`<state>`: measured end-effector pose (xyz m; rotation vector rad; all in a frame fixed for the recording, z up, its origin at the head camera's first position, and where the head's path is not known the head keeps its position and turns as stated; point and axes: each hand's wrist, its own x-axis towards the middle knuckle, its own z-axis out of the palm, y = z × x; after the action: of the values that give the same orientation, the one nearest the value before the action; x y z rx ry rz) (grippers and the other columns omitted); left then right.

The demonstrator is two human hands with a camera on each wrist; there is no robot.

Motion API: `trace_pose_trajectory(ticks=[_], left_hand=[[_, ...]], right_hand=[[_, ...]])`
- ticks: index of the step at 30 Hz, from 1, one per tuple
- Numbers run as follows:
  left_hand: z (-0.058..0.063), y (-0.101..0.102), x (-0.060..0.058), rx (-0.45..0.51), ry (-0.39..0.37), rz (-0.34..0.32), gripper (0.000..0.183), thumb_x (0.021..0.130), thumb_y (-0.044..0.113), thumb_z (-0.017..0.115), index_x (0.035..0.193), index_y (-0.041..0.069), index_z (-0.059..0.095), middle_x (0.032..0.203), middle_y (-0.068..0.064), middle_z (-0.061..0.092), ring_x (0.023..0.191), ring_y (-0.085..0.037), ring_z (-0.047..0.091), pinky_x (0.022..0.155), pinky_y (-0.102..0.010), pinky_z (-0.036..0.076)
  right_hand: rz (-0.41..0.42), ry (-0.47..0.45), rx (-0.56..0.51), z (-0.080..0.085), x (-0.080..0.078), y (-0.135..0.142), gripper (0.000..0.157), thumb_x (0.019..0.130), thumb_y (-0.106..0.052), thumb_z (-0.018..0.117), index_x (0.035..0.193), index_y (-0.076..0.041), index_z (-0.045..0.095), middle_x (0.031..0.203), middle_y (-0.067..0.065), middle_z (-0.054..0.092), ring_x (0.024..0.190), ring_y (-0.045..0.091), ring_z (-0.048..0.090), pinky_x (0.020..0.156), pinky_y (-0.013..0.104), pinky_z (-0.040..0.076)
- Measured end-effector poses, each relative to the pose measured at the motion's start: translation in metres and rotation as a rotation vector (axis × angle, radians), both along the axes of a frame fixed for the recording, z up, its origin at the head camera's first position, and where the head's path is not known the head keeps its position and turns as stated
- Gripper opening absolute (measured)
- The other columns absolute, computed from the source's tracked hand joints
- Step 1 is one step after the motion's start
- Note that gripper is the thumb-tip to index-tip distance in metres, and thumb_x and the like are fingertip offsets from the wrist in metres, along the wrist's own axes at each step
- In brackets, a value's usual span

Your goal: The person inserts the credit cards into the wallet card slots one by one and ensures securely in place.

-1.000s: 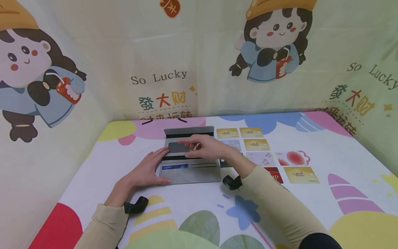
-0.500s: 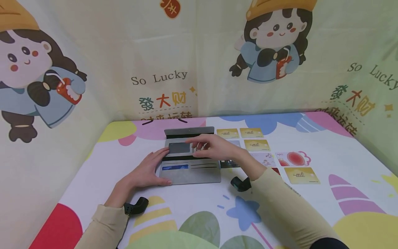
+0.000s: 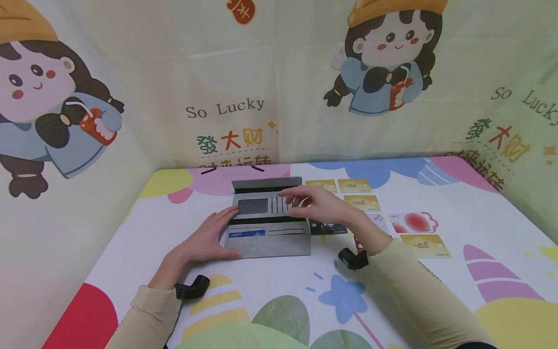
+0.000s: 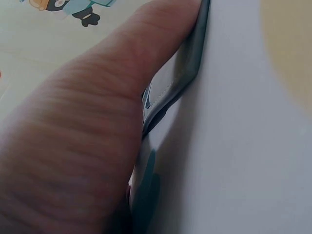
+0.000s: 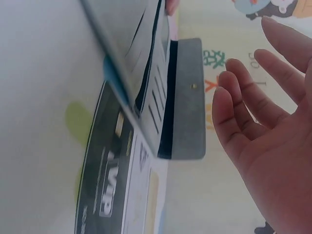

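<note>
A grey wallet (image 3: pixel 270 248) lies unfolded on the table, with a dark window pocket (image 3: pixel 253 206) and several card slots. A blue card (image 3: pixel 247 234) shows in a slot of its near panel. My left hand (image 3: pixel 205 237) rests along the wallet's left edge, its thumb extended onto the near left corner; close up, the thumb (image 4: pixel 165 39) lies on the wallet's rim. Above the slots at the wallet's right side hovers my right hand (image 3: pixel 320 203). In the right wrist view that hand (image 5: pixel 273 131) is empty, its fingers loosely bent and apart from the wallet (image 5: pixel 189 107).
Right of the wallet lie several cards: a black VIP card (image 3: pixel 328 228), gold cards (image 3: pixel 362 203), and a card with a red round print (image 3: pixel 414 222). My right forearm partly covers a red card (image 3: pixel 359 244). A printed curtain (image 3: pixel 301 131) hangs behind the table.
My right hand has moved rightward across the wallet, from over the window pocket to over the right-hand slots, uncovering the pocket. My left hand has stayed at the left edge.
</note>
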<state>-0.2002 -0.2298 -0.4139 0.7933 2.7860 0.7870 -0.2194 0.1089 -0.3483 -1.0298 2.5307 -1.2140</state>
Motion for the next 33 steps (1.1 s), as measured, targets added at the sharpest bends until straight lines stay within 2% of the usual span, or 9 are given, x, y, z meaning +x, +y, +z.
trace_pose_trajectory(ticks=[6,14,22,33], left_hand=[[0.000,0.000,-0.001,0.006,0.010,-0.012,0.112,0.074,0.058,0.082,0.159,0.007,0.029,0.164,-0.011,0.024,0.148,-0.041,0.019,0.118,-0.062,0.011],[0.001,0.000,0.000,0.007,-0.030,0.017,0.114,0.072,0.059,0.082,0.160,0.011,0.029,0.165,-0.009,0.022,0.149,-0.040,0.017,0.116,-0.064,0.016],[-0.001,0.000,-0.001,0.014,0.004,-0.003,0.111,0.073,0.057,0.083,0.158,0.007,0.031,0.164,-0.010,0.025,0.147,-0.042,0.021,0.115,-0.065,0.018],[0.000,0.002,0.000,0.016,-0.011,0.009,0.112,0.073,0.057,0.083,0.159,0.009,0.030,0.164,-0.009,0.024,0.147,-0.040,0.020,0.116,-0.064,0.017]], right_hand=[[-0.026,-0.011,-0.006,0.000,0.001,0.014,0.048,0.095,-0.019,0.072,0.140,-0.006,0.059,0.112,0.011,0.065,0.097,0.021,0.060,0.086,0.041,0.054],[-0.111,-0.058,0.020,-0.005,0.001,0.029,0.049,0.094,-0.021,0.074,0.140,-0.008,0.060,0.118,0.010,0.065,0.099,0.022,0.061,0.086,0.035,0.054],[-0.168,-0.065,0.015,-0.011,0.002,0.048,0.047,0.096,-0.021,0.071,0.138,-0.003,0.060,0.122,0.013,0.065,0.104,0.025,0.061,0.088,0.036,0.054],[-0.231,-0.055,0.029,-0.013,0.004,0.062,0.047,0.094,-0.020,0.073,0.136,-0.002,0.062,0.123,0.015,0.066,0.103,0.025,0.061,0.090,0.039,0.053]])
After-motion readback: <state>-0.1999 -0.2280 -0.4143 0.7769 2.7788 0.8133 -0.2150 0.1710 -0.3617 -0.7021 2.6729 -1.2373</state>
